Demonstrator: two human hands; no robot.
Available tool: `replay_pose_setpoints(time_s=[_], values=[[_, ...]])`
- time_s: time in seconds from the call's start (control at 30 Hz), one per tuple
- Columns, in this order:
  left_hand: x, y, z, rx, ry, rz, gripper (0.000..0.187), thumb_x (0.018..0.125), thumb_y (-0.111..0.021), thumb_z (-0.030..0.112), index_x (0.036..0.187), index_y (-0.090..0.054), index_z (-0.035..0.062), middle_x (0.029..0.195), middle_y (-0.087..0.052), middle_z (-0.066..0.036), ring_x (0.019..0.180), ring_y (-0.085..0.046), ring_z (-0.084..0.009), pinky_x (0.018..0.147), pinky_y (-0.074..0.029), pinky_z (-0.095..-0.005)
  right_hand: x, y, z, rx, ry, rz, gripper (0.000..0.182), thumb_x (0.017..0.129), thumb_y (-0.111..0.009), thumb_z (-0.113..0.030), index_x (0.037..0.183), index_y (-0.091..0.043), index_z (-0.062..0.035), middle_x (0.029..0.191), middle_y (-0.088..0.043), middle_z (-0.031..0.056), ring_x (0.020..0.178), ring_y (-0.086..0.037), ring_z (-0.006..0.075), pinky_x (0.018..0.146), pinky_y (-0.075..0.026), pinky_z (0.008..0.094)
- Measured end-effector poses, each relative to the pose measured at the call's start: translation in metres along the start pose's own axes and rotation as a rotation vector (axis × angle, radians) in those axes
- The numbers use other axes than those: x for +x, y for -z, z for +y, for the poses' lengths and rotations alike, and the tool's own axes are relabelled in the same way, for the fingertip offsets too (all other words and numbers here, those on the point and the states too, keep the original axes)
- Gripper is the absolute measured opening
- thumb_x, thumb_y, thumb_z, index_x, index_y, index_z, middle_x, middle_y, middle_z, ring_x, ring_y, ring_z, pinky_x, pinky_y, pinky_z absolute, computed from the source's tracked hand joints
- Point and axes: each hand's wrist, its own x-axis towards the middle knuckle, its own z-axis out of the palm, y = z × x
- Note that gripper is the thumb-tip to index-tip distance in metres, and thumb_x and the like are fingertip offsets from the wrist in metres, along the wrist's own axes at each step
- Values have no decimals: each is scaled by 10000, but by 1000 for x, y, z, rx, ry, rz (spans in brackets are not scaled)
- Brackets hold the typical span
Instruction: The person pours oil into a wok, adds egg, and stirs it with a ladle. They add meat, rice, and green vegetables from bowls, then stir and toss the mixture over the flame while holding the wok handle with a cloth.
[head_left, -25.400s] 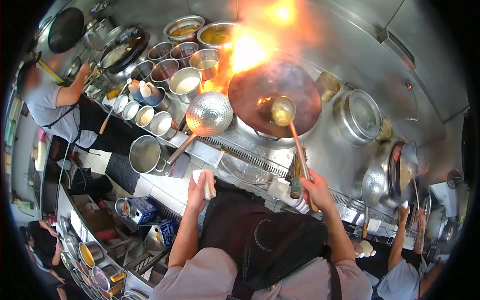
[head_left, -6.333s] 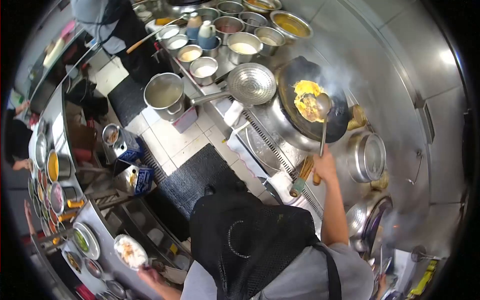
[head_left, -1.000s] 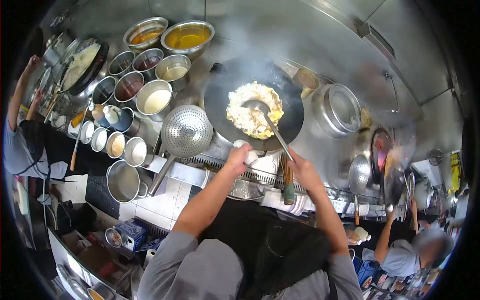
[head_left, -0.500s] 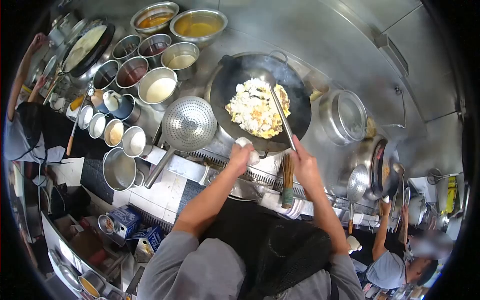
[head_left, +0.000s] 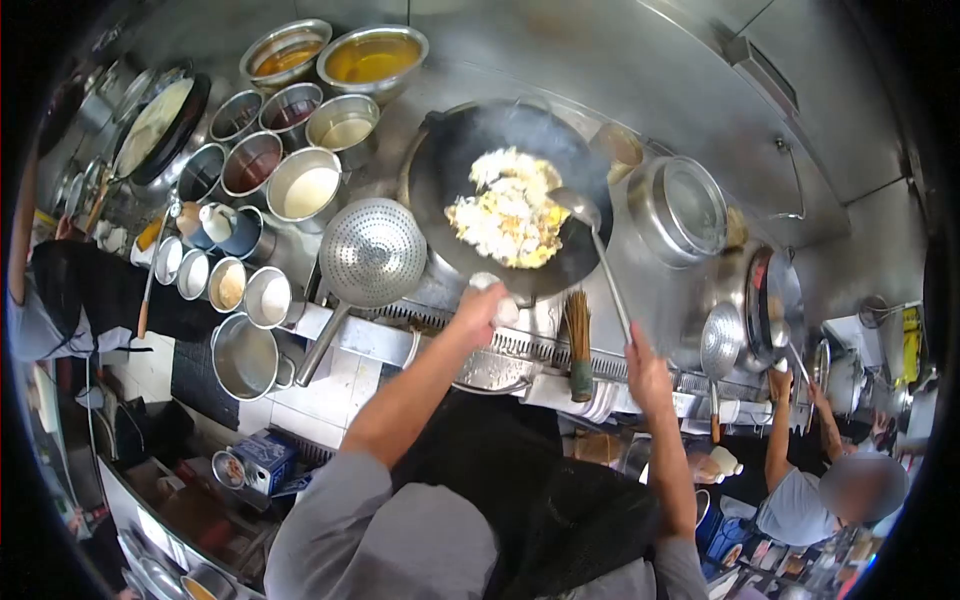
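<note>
A round black wok (head_left: 450,160) sits in a steel range top, steam rising from it, with a loose mound of white and yellow food (head_left: 508,222) in its middle and dark bare metal between food and rim. The left hand (head_left: 476,314) is closed around a folded white cloth (head_left: 503,306) at the wok's near edge; the cloth seems to meet the rim, though the hand hides the contact. The right hand (head_left: 649,378), nearer the wearer's body and outside the wok, grips the handle of a long metal ladle (head_left: 577,206). The ladle's bowl lies inside the wok, at the food's right side, its handle crossing the near right rim. Just left of the wok is a perforated strainer (head_left: 372,252), its handle reaching past the counter's front edge above a deep pot (head_left: 246,357). Metal containers (head_left: 306,190) crowd together farther left. Between the hands, a bundled brush (head_left: 579,348) stands close to the near rim. On the right, a strip of bare steel separates the wok from a wide round pot (head_left: 680,212); beyond it, near the picture's edge, a co-worker (head_left: 795,508) reaches toward another wok (head_left: 765,305).
</note>
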Motion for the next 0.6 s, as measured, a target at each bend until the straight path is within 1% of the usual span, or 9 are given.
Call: replay_pose_setpoints(time_s=[0.07,0.13,0.27,0.3,0.37,0.4,0.43,0.5,0.6], values=[[5,-7,-2,-35,-23,-6,131,866,-545,91,946,-537,-12,846,-630,-161,725,-654,-290,610,-566,-432,-32,-7,0,216,223,106,456,974,-509,-224,1410,-430,-115,740,-617,247,665,-632,390,639,-489,436],[-10,2,-13,-113,-67,-69,167,873,-529,76,1015,-498,-6,866,-608,-148,757,-653,-290,652,-579,-422,-41,30,-13,423,-64,-252,433,986,-508,-230,1406,-457,-138,684,-560,110,589,-505,146,633,-486,335],[-129,-22,2,-42,-49,21,206,903,-510,91,1084,-475,-1,1010,-600,-170,829,-648,-296,649,-580,-434,-56,134,-32,246,11,-703,460,976,-524,-316,1410,-453,-183,1032,-691,120,626,-601,162,696,-533,316],[-126,-21,-4,-40,-58,33,197,901,-517,93,1072,-489,-1,992,-605,-171,831,-648,-293,646,-579,-433,-54,128,-24,166,403,-543,461,969,-528,-337,1402,-462,-194,1206,-646,118,751,-673,218,792,-539,345],[-118,-38,-6,-69,-26,94,147,895,-541,110,989,-532,-3,911,-616,-163,783,-640,-277,639,-573,-423,-39,139,-68,42,-155,-825,456,971,-522,-309,1391,-468,-138,1223,-617,176,1078,-628,298,906,-470,388],[-100,-37,-8,-113,-69,46,127,890,-549,119,932,-545,0,874,-611,-153,734,-622,-266,636,-568,-406,-33,105,-41,79,190,-555,451,967,-525,-274,1390,-463,-127,1079,-657,218,934,-674,315,814,-492,401],[-90,-44,-6,-129,-66,59,117,888,-541,122,917,-549,9,856,-603,-144,713,-607,-252,634,-564,-392,-20,66,-26,198,290,-385,429,958,-530,-235,1374,-483,-142,939,-659,250,827,-666,380,736,-497,427],[-68,-6,-37,-2,-123,-17,140,879,-540,110,982,-524,16,899,-598,-142,744,-610,-240,652,-565,-395,-1,4,-21,182,373,-111,435,952,-537,-211,1378,-475,-151,848,-649,257,764,-626,440,665,-489,461],[-73,53,-89,182,-190,-3,234,878,-559,104,1084,-486,22,953,-598,-149,808,-625,-244,662,-569,-382,-4,-29,-31,199,265,-61,461,945,-547,-193,1395,-449,-170,796,-632,263,742,-604,458,636,-471,495]])
